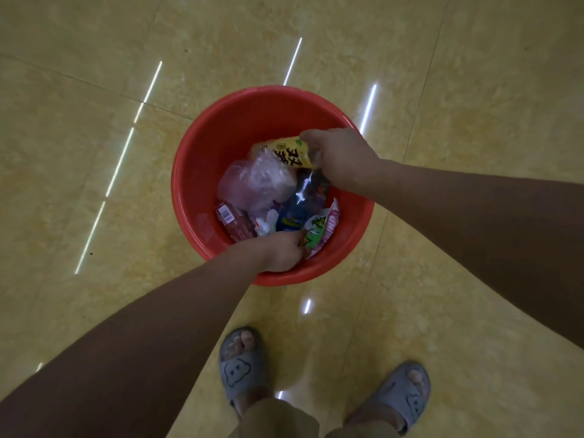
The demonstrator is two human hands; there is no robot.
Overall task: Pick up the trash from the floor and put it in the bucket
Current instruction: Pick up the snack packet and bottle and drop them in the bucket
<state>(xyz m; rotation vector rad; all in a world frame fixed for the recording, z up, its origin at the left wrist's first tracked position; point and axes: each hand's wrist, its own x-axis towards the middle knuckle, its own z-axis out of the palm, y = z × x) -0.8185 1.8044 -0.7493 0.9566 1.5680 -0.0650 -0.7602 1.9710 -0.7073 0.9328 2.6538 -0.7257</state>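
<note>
Head view looks steeply down, close above bucket (pixel 202 147).

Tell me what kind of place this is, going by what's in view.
Probably an indoor room, perhaps in a home, though no walls or furniture show. The floor is glossy beige tile that mirrors strip lights, the person wears grey slippers, and a red plastic bucket serves as the trash bin.

Both hands' fingertips are hidden among the trash (pixel 278 197); grips unclear.

Indoor room, likely a home, glossy yellow marble-look floor tiles (pixel 94 153), grey house slippers (pixel 240 371), red plastic bucket (pixel 202 147)
</note>
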